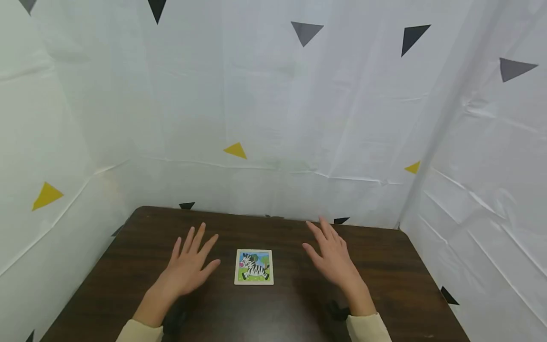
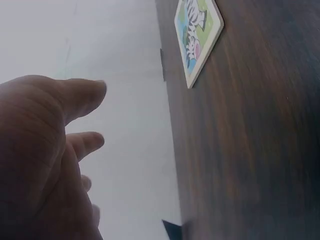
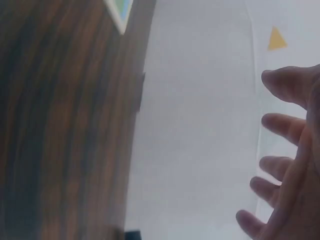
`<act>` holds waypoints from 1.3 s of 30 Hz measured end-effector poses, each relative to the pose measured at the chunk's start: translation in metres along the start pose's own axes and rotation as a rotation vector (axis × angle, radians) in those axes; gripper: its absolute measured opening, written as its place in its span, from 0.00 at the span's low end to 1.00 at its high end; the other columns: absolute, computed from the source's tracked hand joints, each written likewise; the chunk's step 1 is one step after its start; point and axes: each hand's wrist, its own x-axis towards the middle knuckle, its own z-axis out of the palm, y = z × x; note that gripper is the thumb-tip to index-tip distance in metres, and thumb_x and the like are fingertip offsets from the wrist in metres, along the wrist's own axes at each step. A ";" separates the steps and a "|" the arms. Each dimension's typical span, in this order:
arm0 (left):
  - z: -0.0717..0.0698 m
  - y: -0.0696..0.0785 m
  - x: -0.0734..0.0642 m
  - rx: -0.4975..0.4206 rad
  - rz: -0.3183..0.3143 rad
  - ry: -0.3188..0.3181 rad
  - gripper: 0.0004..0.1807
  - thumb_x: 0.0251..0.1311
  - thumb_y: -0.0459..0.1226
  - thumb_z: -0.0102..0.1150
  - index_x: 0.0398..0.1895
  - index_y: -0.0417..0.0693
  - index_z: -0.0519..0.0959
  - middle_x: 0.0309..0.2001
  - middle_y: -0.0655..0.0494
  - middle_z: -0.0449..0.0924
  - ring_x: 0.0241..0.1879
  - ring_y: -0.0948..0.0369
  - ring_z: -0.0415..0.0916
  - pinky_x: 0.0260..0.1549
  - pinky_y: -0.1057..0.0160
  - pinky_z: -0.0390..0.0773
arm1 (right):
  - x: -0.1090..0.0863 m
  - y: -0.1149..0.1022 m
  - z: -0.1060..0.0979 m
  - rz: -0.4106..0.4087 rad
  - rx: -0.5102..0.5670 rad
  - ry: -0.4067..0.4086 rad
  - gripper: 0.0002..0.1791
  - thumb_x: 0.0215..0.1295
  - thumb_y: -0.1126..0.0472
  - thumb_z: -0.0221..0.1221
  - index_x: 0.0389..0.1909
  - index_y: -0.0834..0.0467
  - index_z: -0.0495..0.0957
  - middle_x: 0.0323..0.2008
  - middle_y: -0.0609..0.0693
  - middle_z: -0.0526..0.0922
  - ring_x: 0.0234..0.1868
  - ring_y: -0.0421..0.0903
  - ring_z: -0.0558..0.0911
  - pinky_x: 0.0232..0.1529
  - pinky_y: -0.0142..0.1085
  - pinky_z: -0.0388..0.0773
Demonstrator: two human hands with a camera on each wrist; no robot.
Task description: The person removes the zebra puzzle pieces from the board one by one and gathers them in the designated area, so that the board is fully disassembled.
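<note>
A square zebra picture puzzle (image 1: 254,267) with a pale border lies flat on the dark wooden table (image 1: 265,313), between the two hands. To its left, my left hand (image 1: 185,270) hovers above the table with fingers spread, holding nothing. On the other side, my right hand (image 1: 333,256) is also held in the air, its fingers extended and apart from the puzzle. In the left wrist view, the puzzle (image 2: 200,35) appears at the top, beyond the thumb. Only a corner of the puzzle (image 3: 120,12) shows in the right wrist view.
White curtains (image 1: 273,104) with grey, black and yellow triangles hang behind the table and along both sides. The table's far edge (image 1: 273,217) runs close to the back curtain. Dark shapes show beneath both wrists.
</note>
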 end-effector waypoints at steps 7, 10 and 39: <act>0.016 -0.002 0.015 -0.155 -0.009 -0.134 0.38 0.79 0.53 0.58 0.84 0.48 0.63 0.87 0.34 0.46 0.85 0.31 0.45 0.78 0.22 0.41 | 0.016 -0.032 0.024 -0.110 0.021 -0.050 0.32 0.81 0.46 0.61 0.81 0.43 0.68 0.86 0.55 0.57 0.85 0.61 0.61 0.77 0.71 0.60; 0.030 -0.002 0.021 -0.197 -0.028 -0.181 0.38 0.78 0.54 0.58 0.84 0.47 0.64 0.86 0.32 0.50 0.84 0.31 0.49 0.77 0.21 0.44 | 0.021 -0.044 0.045 -0.181 -0.024 -0.084 0.28 0.81 0.47 0.61 0.78 0.42 0.72 0.87 0.53 0.56 0.84 0.60 0.62 0.76 0.69 0.65; 0.095 0.013 0.044 -0.227 -0.064 -0.215 0.44 0.71 0.61 0.64 0.82 0.51 0.67 0.87 0.39 0.48 0.86 0.36 0.46 0.80 0.25 0.44 | 0.056 -0.070 0.099 -0.504 -0.479 -0.342 0.19 0.80 0.49 0.62 0.68 0.37 0.81 0.48 0.44 0.83 0.27 0.38 0.76 0.33 0.34 0.81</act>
